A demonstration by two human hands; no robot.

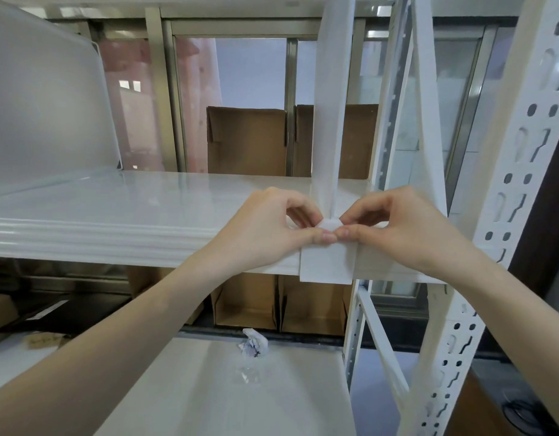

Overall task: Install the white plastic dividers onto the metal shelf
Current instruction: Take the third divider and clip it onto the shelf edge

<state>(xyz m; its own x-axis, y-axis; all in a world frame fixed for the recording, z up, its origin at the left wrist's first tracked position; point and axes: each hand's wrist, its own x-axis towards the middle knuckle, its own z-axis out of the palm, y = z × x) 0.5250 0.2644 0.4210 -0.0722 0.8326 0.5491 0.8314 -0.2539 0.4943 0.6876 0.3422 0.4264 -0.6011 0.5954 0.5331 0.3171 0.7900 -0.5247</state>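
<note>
A white plastic divider (330, 114) stands upright, edge-on, on the white metal shelf (121, 215) near its right end. Its front clip (325, 265), a flat white tab, hangs over the shelf's front lip. My left hand (272, 225) and my right hand (397, 228) meet at the top of that clip, thumbs and forefingers pinching it from both sides where the divider meets the shelf edge. A second translucent divider (45, 102) stands upright on the shelf at the far left.
A slotted white upright post (520, 184) and a diagonal brace frame the rack's right side. Brown cardboard boxes (246, 143) stand behind the shelf. The lower shelf (228, 398) holds a crumpled plastic wrapper (254, 343).
</note>
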